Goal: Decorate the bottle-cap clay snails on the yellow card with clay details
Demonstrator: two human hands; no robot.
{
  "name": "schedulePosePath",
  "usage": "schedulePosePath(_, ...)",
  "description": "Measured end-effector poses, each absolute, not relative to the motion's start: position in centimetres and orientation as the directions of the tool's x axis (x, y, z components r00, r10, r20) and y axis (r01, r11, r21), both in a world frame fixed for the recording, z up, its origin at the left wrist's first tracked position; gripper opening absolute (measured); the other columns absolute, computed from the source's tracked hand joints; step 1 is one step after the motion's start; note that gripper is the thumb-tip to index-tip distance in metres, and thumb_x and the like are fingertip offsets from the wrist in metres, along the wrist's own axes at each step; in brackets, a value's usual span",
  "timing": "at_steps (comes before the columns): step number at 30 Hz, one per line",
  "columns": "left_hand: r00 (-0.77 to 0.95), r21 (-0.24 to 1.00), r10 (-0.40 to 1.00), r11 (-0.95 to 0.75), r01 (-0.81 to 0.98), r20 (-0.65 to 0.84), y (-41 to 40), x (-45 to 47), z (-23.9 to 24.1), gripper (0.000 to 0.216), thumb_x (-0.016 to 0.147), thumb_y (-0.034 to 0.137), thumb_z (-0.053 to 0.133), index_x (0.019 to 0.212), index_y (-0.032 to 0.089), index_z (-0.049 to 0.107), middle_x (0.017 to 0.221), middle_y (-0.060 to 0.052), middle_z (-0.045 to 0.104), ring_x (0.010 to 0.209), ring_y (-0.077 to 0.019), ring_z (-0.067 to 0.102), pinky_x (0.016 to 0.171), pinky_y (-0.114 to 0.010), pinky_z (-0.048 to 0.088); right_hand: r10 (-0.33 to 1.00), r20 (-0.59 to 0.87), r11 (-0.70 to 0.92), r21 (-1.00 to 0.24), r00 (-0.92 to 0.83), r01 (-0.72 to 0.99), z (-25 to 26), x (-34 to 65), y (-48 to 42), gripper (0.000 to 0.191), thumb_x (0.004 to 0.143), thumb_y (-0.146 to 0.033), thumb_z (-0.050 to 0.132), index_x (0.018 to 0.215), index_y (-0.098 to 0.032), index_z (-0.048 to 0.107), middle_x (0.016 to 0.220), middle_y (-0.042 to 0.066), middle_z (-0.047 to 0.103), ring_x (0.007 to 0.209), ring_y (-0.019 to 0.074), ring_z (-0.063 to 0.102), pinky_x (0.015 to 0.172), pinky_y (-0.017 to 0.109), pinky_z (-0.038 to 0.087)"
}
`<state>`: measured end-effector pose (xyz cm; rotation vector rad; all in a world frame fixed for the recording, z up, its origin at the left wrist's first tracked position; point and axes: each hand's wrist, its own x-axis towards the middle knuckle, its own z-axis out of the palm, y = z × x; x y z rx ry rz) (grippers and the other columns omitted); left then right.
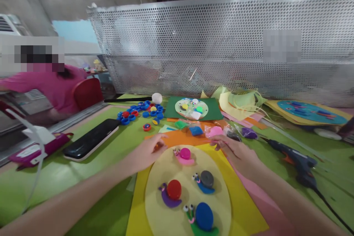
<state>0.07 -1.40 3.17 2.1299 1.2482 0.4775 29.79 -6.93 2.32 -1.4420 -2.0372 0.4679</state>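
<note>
A pale yellow felt oval (pixel 163 191) lies on a yellow sheet (pixel 243 210) in front of me, with several bottle-cap snails on it: pink (pixel 184 156), grey (pixel 205 181), red (pixel 172 193) and blue (pixel 202 218). My left hand (pixel 148 151) rests at the oval's upper left edge, fingers pinched on something small and orange that I cannot make out. My right hand (pixel 235 150) lies palm down at the upper right edge, fingers loosely spread, beside small bags of coloured clay (pixel 214 131).
Blue and red bottle caps (pixel 141 112) are scattered at the back left. A black case (pixel 90 139) lies left. A glue gun (pixel 297 160) with cord lies right. A green felt sheet with a decorated disc (pixel 191 108) sits behind. A person in pink (pixel 47 84) sits at far left. A perforated metal screen (pixel 221 44) closes the back.
</note>
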Motion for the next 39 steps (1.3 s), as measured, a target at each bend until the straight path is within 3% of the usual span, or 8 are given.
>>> schedulePosePath(4,0.533,0.664,0.846,-0.392,0.637,-0.011,-1.0,0.0,2.7,0.031,0.089,0.032,0.052,0.115,0.016,0.052,0.111,-0.008,0.058,0.093,-0.019,0.06,0.08,-0.04,0.051,0.929,0.278,0.366,-0.589,-0.245,0.72,1.8,29.8,-6.6,0.033,0.101,-0.041,0.038,0.114,-0.013,0.053,0.093,0.006,0.059,0.085,0.0184,0.059,0.078,0.037,0.05)
schedulePosePath(10,0.55,0.65,0.835,-0.41,0.64,-0.015,-0.9,-0.1,2.6,0.03,0.089,0.032,0.052,0.115,0.016,0.053,0.111,-0.008,0.058,0.093,-0.0189,0.06,0.08,-0.039,0.051,0.917,0.319,0.379,-0.518,-0.239,0.766,1.1,30.3,-6.7,0.032,0.102,-0.04,0.036,0.107,-0.013,0.054,0.084,0.003,0.059,0.073,0.0146,0.059,0.067,0.03,0.051)
schedulePosePath(13,0.566,0.637,0.825,-0.429,0.64,-0.014,-1.0,-0.1,2.8,0.03,0.089,0.032,0.052,0.114,0.016,0.053,0.11,-0.008,0.058,0.092,-0.0187,0.06,0.08,-0.039,0.051,0.904,0.339,0.39,-0.411,-0.259,0.824,1.1,30.8,-6.8,0.024,0.102,-0.031,0.039,0.106,-0.014,0.055,0.088,0.004,0.059,0.075,0.0146,0.059,0.068,0.03,0.051)
schedulePosePath(18,0.597,0.546,0.802,-0.49,0.679,-0.024,-1.6,-0.5,3.3,0.036,0.09,0.035,0.05,0.12,0.017,0.049,0.117,-0.01,0.056,0.102,-0.0215,0.057,0.088,-0.044,0.047,0.845,0.318,0.488,-0.129,-0.43,0.863,0.5,30.9,-6.2,0.016,0.095,-0.023,0.054,0.108,-0.015,0.058,0.107,0.007,0.057,0.1,0.0217,0.055,0.086,0.042,0.048)
schedulePosePath(22,0.665,0.415,0.734,-0.566,0.713,-0.141,-2.4,-2.1,4.1,0.068,0.083,0.057,0.047,0.137,0.018,0.033,0.141,-0.015,0.038,0.131,-0.0312,0.032,0.107,-0.049,0.026,0.813,0.326,0.504,0.023,-0.483,0.864,-0.2,30.7,-5.9,0.017,0.095,-0.022,0.054,0.111,-0.015,0.057,0.108,0.007,0.057,0.096,0.0204,0.057,0.084,0.04,0.05)
schedulePosePath(28,0.665,0.281,0.675,-0.603,0.747,-0.318,-3.2,-3.4,4.9,0.092,0.077,0.073,0.034,0.145,0.015,0.013,0.152,-0.015,0.005,0.139,-0.0362,0.005,0.109,-0.057,0.011,0.8,0.361,0.458,0.149,-0.479,0.876,0.4,30.7,-5.9,0.026,0.095,-0.018,0.054,0.121,-0.015,0.051,0.11,0.008,0.056,0.095,0.0204,0.058,0.077,0.036,0.054)
schedulePosePath(34,0.66,0.228,0.659,-0.624,0.748,-0.36,-2.6,-3.0,4.9,0.092,0.077,0.074,0.031,0.144,0.015,0.012,0.151,-0.015,0.005,0.139,-0.0351,0.005,0.109,-0.057,0.013,0.721,0.452,0.485,0.212,-0.525,0.848,0.2,30.0,-5.8,0.028,0.094,-0.012,0.051,0.122,-0.016,0.05,0.119,0.01,0.052,0.1,0.0211,0.056,0.082,0.037,0.053)
schedulePosePath(39,0.662,0.212,0.669,-0.631,0.746,-0.338,-1.9,-3.1,4.2,0.09,0.077,0.073,0.033,0.145,0.018,0.01,0.152,-0.013,0.004,0.139,-0.0346,0.004,0.109,-0.057,0.01,0.678,0.509,0.503,0.205,-0.531,0.839,-0.2,30.5,-5.7,0.039,0.097,-0.009,0.042,0.135,-0.016,0.035,0.126,0.012,0.046,0.112,0.0256,0.048,0.09,0.044,0.047)
